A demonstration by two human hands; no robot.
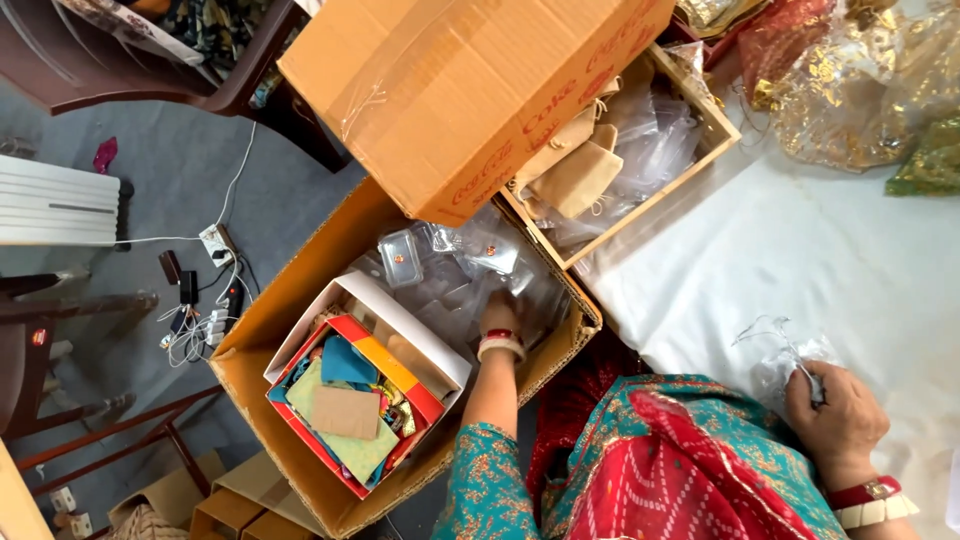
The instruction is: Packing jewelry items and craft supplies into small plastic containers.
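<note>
My left hand (pixel 499 318) reaches down into a big open cardboard box (pixel 290 300) and is buried among several clear plastic packets (pixel 440 265); its fingers are hidden. My right hand (pixel 838 412) rests on the white table cover (pixel 800 260) and pinches a crumpled clear plastic pouch (pixel 785 352). Both wrists carry red and white bangles. A teal and red garment (pixel 670 460) covers my lap between the two arms.
Inside the big box stands a red and white box (pixel 400 330) of coloured cards and papers. A tilted brown carton (pixel 450 90) overhangs a wooden tray (pixel 722 125) of beige pouches and plastic bags. Gold net bags (pixel 850 90) lie far right. Cables and a power strip (pixel 215 245) lie on the floor.
</note>
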